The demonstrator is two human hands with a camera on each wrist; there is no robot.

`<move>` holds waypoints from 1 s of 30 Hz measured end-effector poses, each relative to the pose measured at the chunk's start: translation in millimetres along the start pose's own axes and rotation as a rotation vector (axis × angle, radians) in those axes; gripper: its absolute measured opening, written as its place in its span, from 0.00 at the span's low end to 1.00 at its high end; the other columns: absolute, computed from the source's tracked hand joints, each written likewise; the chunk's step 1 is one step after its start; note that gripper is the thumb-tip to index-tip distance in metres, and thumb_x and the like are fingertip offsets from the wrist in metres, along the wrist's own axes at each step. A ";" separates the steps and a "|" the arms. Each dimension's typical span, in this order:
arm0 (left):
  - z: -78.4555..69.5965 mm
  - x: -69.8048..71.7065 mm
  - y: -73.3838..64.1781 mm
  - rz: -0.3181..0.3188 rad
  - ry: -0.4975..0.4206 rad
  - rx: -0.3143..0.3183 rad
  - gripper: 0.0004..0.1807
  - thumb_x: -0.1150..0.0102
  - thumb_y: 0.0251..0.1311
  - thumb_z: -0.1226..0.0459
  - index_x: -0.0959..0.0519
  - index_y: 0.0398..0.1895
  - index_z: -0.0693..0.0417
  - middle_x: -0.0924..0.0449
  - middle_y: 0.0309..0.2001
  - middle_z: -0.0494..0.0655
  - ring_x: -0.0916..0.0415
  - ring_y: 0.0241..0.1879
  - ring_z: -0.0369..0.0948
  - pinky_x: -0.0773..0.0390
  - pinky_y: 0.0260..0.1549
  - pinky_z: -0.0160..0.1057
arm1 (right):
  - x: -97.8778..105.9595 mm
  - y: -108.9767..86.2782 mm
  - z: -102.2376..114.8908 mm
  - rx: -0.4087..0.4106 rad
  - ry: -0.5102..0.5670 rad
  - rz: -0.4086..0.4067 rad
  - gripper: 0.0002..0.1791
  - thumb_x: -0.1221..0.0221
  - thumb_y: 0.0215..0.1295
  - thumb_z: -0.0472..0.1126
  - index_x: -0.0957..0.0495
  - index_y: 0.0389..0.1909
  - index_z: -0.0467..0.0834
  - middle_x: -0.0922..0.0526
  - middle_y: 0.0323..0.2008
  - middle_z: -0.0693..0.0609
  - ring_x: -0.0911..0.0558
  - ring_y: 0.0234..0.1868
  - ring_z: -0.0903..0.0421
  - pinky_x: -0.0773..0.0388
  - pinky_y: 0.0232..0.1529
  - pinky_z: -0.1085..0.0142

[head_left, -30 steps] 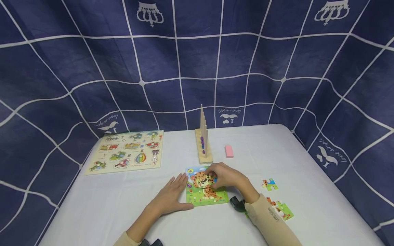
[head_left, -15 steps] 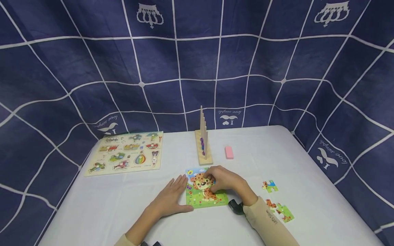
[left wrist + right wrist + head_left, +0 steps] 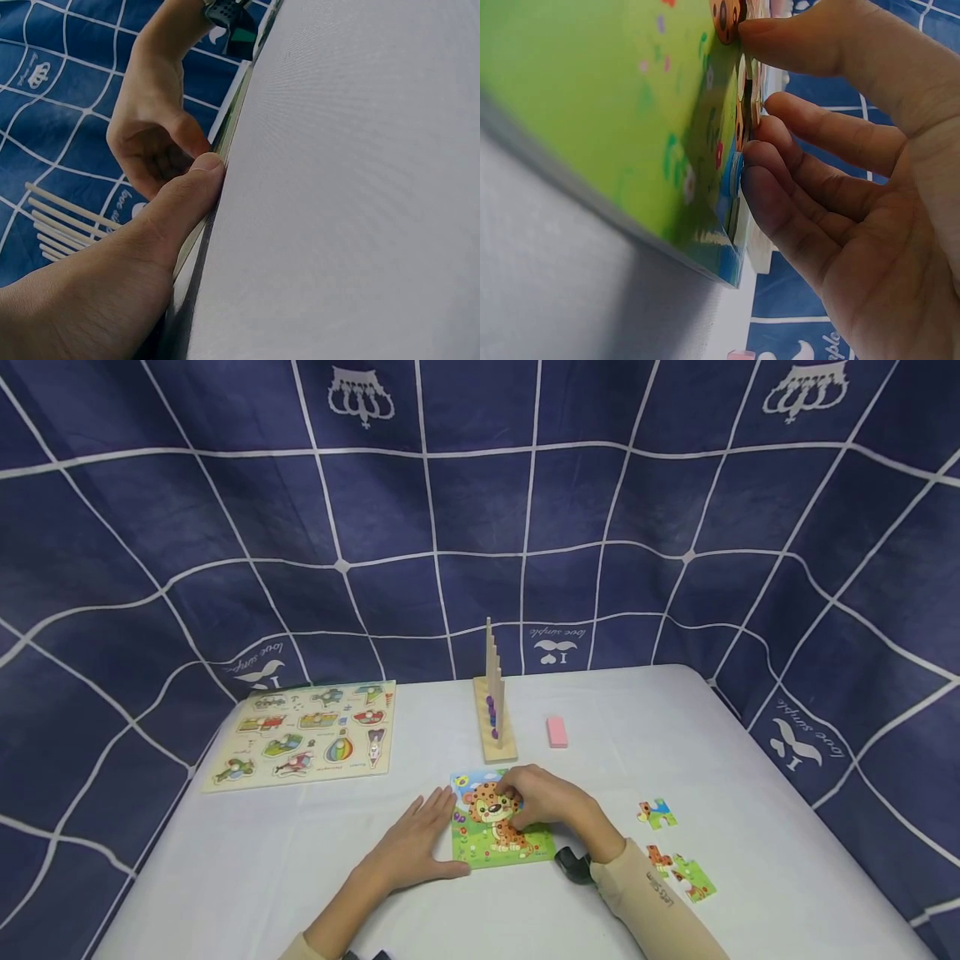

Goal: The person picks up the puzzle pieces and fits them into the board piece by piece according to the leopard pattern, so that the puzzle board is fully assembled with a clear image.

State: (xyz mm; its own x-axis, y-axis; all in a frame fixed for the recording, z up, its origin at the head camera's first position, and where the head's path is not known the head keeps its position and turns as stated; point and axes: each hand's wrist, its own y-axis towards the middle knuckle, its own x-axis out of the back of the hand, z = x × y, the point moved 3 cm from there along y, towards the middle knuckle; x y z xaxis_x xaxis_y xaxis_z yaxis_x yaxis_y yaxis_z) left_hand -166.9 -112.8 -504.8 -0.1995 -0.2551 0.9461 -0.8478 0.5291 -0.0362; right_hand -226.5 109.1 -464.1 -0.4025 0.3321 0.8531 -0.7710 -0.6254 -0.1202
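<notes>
A square jigsaw puzzle board (image 3: 480,853) with a cartoon leopard lies in front of the person. The left hand (image 3: 408,850) rests flat at its left side, fingers fairly straight, and the thumb (image 3: 196,180) touches the near edge. Over the upper right of the picture, the right hand (image 3: 546,797) has its thumb and fingertips around a puzzle piece (image 3: 755,101). In the right wrist view this piece stands slightly proud of the board, edge-on. The right hand covers part of the leopard's face and the sky corner.
Loose puzzle pieces (image 3: 694,877) lie right of the right forearm, another piece (image 3: 657,814) farther back. Behind the board stand a wooden peg stand (image 3: 500,745) with upright rods and a pink block (image 3: 557,732). A wooden vehicle puzzle (image 3: 307,735) lies back left.
The right hand has shifted very slightly and keeps its fingers on the same spot of the puzzle. The left hand stays in place.
</notes>
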 end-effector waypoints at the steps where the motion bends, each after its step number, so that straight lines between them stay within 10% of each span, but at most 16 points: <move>1: -0.2 0.5 -0.1 0.000 0.002 0.000 0.63 0.49 0.47 0.24 0.48 0.76 0.58 0.51 0.78 0.52 0.54 0.78 0.49 0.49 0.76 0.53 | 0.0 0.0 0.1 -0.004 -0.001 0.001 0.25 0.27 0.45 0.39 0.18 0.48 0.41 0.19 0.37 0.57 0.24 0.36 0.62 0.23 0.37 0.72; 30: -1.7 1.7 -1.1 -0.001 0.008 0.001 0.62 0.49 0.48 0.25 0.48 0.76 0.58 0.51 0.78 0.52 0.53 0.78 0.49 0.49 0.76 0.52 | -0.4 -0.5 1.5 0.030 -0.003 -0.009 0.22 0.27 0.49 0.44 0.16 0.46 0.41 0.20 0.35 0.56 0.24 0.34 0.62 0.25 0.35 0.74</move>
State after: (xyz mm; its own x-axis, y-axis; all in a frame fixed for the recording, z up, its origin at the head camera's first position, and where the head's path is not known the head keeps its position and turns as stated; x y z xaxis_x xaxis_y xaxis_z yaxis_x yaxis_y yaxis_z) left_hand -165.5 -112.4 -502.6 -0.1949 -0.2493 0.9486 -0.8485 0.5280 -0.0355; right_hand -225.2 108.2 -463.6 -0.3938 0.3360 0.8556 -0.7594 -0.6433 -0.0969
